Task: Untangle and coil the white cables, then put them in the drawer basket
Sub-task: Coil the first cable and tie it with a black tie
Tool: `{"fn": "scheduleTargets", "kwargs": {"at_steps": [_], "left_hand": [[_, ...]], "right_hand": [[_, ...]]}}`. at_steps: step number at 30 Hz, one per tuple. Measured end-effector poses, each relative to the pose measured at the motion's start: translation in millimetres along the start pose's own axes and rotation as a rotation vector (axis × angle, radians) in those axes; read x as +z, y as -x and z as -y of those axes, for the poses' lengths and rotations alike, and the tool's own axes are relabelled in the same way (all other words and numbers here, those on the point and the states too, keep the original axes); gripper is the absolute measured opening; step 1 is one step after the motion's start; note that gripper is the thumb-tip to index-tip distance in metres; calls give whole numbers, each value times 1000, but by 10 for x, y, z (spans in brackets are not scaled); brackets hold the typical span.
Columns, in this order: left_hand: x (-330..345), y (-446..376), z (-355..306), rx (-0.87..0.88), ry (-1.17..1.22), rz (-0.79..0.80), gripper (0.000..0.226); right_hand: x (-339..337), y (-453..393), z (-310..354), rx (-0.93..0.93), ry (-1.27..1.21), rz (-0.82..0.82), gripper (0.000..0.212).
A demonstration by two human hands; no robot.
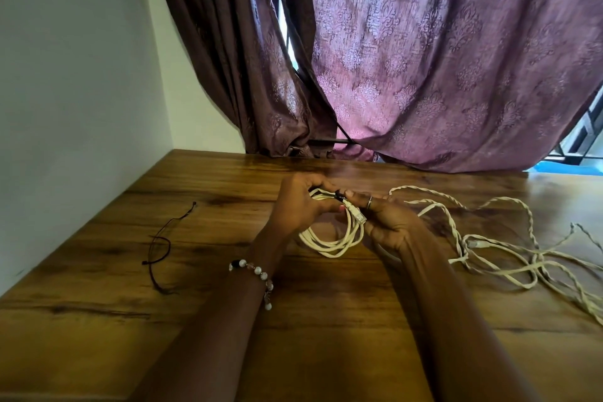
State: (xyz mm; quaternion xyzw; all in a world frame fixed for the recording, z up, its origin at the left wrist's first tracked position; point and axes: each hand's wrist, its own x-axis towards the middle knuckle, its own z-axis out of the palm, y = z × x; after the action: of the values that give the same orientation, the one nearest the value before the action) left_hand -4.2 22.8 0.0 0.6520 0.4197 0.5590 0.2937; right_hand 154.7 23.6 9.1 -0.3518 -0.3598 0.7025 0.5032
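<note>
A thin black cord (160, 246) lies looped on the grained wooden table (98, 320). The left hand (298, 202) grips a smooth white cable coil (332, 243); the right hand (388, 222) pinches its black tie (339, 196). Twisted white cables (509, 248) sprawl tangled beside them.

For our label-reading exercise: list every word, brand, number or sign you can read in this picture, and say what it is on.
None: no readable text anywhere.
The coiled white cable held in both hands, its plug, the loose cables, the wooden table and the patterned curtain show no lettering.
</note>
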Motion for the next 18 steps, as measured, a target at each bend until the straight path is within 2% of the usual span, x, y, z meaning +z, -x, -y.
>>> {"fn": "scheduleTargets", "kwargs": {"at_steps": [1,6,8,9,12,15,18], "left_hand": [[3,-9,9,9,-12,5,29],[34,-7,12,85,-110,37,29],[43,7,26,85,-131,45,30],[48,10,36,76,-128,39,30],[83,-4,50,-20,-100,-8,27],[94,-4,18,-184,99,-46,20],[24,0,-10,-282,240,-99,18]], "right_hand": [[3,-10,-3,-17,0,-1,5],[25,-15,-12,-50,59,-28,11],[18,-5,-39,-52,27,-31,5],[11,-9,-55,-53,19,-34,14],[20,-37,-76,-48,66,-79,27],[13,-21,-44,-38,164,-87,32],[-53,96,11,-126,319,-61,18]]}}
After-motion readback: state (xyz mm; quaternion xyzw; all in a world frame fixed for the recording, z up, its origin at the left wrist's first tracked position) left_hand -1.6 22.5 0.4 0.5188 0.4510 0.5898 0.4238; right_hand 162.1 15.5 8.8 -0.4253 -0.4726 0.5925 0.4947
